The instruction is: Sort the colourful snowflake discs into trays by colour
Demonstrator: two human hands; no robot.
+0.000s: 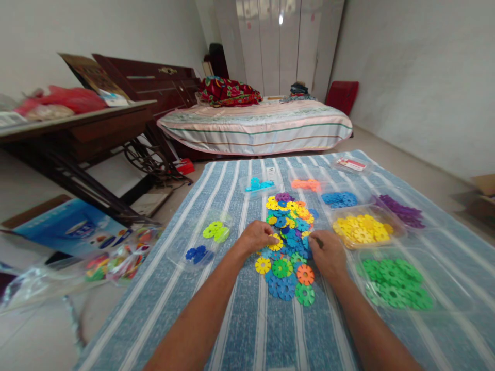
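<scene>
Sorting looks mid-way: both hands work the mixed heap of colourful plastic snowflake discs (288,237) on the blue striped cloth (240,330), left hand (256,237) pinching a yellow disc (276,242) (its tray of yellow discs (361,229) lies across the heap), right hand (328,253) curled, grip unclear.

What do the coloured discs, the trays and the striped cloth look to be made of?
Discs: likely moulded plastic, going by their bright solid colours, identical notched shapes and slight sheen.
Trays: thin clear plastic, it seems; the cloth shows through the walls and the rims glint.
Cloth: woven textile, matte, blue with white stripes, lying soft and flat on the floor.
</scene>
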